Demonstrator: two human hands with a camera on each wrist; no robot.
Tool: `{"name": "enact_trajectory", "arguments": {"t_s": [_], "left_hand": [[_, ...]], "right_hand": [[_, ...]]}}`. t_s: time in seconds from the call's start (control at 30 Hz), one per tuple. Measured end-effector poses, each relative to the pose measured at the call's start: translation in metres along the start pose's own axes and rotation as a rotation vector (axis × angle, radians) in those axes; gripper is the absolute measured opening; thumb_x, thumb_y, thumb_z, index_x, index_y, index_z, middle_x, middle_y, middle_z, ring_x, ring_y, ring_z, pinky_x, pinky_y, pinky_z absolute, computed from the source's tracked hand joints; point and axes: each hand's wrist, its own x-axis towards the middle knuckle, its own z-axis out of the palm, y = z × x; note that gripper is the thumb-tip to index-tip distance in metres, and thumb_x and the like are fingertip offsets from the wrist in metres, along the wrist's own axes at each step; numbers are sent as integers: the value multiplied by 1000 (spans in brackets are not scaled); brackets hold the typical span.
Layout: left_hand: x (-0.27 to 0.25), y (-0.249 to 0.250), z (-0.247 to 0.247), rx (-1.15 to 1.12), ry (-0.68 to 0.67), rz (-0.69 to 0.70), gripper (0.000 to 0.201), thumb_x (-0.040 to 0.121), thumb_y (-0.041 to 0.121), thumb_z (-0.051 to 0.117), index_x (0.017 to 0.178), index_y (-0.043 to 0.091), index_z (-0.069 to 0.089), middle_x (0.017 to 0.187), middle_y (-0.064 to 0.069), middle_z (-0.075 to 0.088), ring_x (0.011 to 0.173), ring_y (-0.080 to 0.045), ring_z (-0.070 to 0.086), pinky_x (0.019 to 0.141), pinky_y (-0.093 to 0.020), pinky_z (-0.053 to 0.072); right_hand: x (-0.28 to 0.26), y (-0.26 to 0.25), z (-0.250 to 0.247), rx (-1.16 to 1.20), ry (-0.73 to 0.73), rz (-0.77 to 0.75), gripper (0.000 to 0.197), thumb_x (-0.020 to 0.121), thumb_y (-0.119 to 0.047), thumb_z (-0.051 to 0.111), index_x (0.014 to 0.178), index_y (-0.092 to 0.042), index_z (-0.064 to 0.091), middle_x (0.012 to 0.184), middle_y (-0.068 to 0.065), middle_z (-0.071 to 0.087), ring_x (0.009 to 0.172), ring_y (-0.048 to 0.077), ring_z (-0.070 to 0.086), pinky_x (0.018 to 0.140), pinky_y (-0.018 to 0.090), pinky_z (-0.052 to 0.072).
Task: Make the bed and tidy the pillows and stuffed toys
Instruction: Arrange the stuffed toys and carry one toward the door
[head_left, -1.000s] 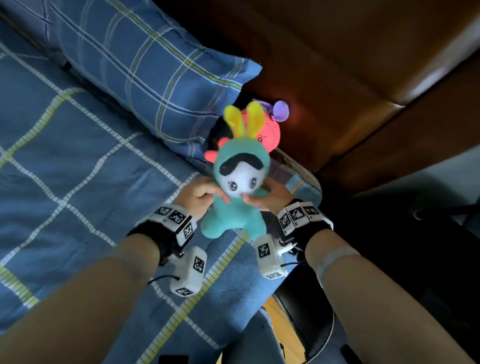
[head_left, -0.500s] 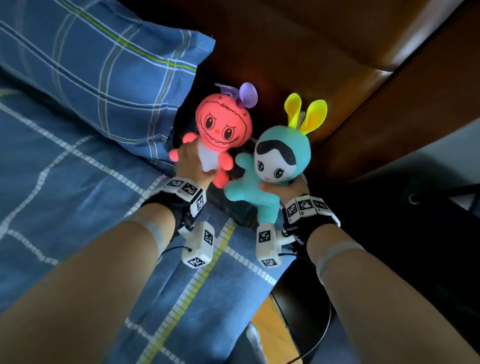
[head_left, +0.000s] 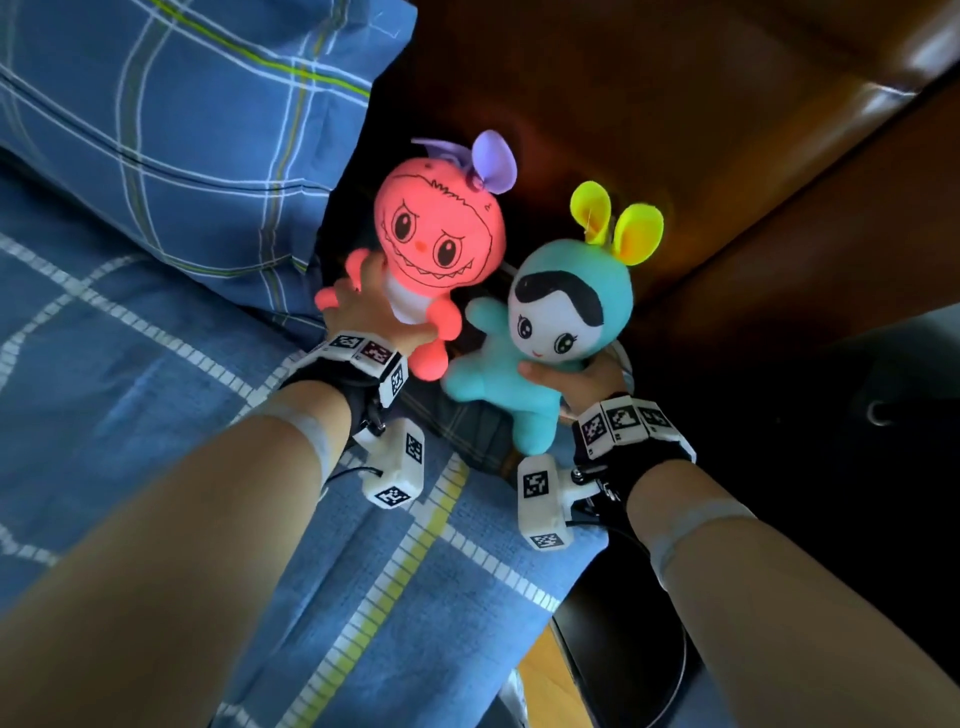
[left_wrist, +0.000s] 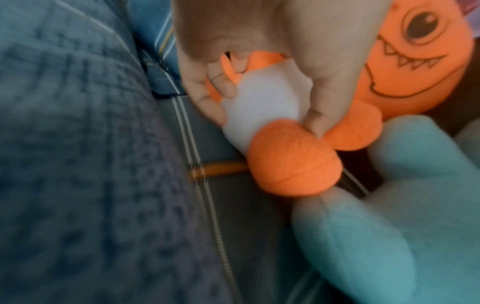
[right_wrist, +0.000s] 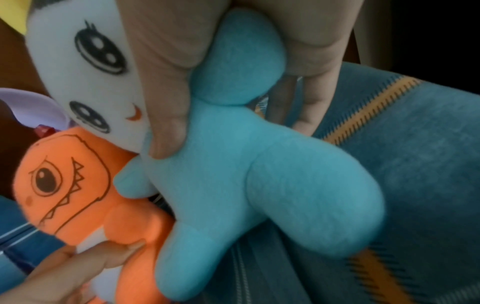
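Your left hand (head_left: 363, 312) now grips the soft orange monster toy (head_left: 439, 249) too, beside the blue bunny toy (head_left: 545, 338) your right hand (head_left: 576, 376) holds, so both can sit by the checked blue pillow (head_left: 182, 130).

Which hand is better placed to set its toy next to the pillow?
The left hand, I think. It grips the orange toy, which is already beside the corner of the plaid pillow. The right hand holds the teal toy on the far side of the orange one.
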Motion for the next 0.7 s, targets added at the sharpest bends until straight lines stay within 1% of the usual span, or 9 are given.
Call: {"name": "enact_trajectory", "arguments": {"t_s": [0.1,0.17,0.23,0.33,0.4,0.43,0.53,0.63,0.7], "left_hand": [[0,3,-2,-19,-3,-40,90,65,33,72,137,19,20,131,-13,29,121,-34,32,97,-43,37],[2,0,-5,-92,29,-79,90,62,32,74,135,24,21,130,-14,31,122,-34,34,94,-42,38],[4,-6,-4,-147,62,-93,91,59,33,75,133,23,24,130,-14,34,122,-33,35,95,-42,39],[1,-8,-3,-210,74,-89,98,49,42,69,134,21,26,130,-13,35,122,-32,36,98,-43,39],[-1,-8,-5,-200,68,-82,98,53,40,71,138,21,24,133,-14,34,125,-33,35,100,-46,39],[-2,-8,-5,-178,56,-83,97,59,36,74,140,22,22,136,-15,33,126,-35,34,101,-47,38],[-7,-8,-10,-159,21,-85,99,68,30,76,146,32,15,144,-18,25,132,-38,31,103,-47,37],[-20,-12,-17,-236,33,-74,103,61,33,80,144,35,19,145,-16,23,131,-36,38,105,-44,40],[-32,-17,-23,-271,59,-57,104,54,37,80,142,27,25,143,-16,29,129,-34,41,104,-42,42]], "right_hand": [[-9,-11,1,-26,6,-26,75,41,-32,88,108,-5,65,107,10,71,100,30,68,89,50,53],[-11,-14,0,-39,-9,-19,59,56,-21,87,108,-4,65,107,12,70,100,31,67,88,47,54],[-8,-14,0,-59,-10,-3,54,61,-18,85,109,-3,65,109,12,70,102,30,67,90,49,53],[-2,-7,4,-91,9,8,85,39,-41,92,111,-5,65,112,9,70,104,27,66,93,48,52],[5,0,3,-94,-10,11,103,24,-55,90,113,-9,64,114,7,69,106,26,65,94,47,51],[1,-4,4,-114,-16,8,101,29,-54,90,115,-9,63,116,6,68,108,26,64,96,46,50],[-16,-22,4,-191,-1,26,71,65,-31,83,126,-7,54,126,8,61,116,25,58,101,40,47],[-21,-24,-1,-222,80,-15,66,72,-23,79,129,-7,50,130,6,57,121,23,53,98,28,42],[-32,-26,-1,-234,145,-33,67,71,-20,79,129,-9,47,130,6,55,121,23,53,96,27,44]]}}
